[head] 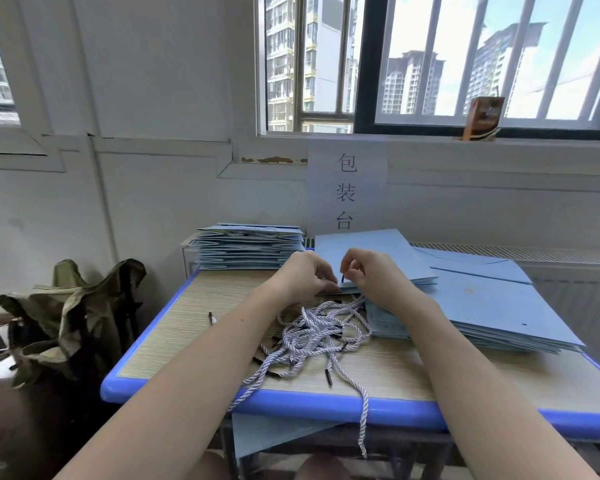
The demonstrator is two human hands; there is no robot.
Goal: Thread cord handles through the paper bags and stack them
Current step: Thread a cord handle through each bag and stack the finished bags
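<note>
On the blue-edged table point(291, 407):
- left hand point(305, 275) pins paper bag point(371, 254) edge, steadying it
- right hand point(371, 271) pinches cord tip point(342, 278), aiming for the hole

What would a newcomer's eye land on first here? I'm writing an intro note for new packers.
Probably the two hands at the table's middle: the right hand pinches a black cord tip over a blue paper bag that the left hand steadies. Just in front lies a tangle of white twisted cords, one trailing over the blue table edge. A stack of bags sits back left; flat bags spread to the right.
</note>
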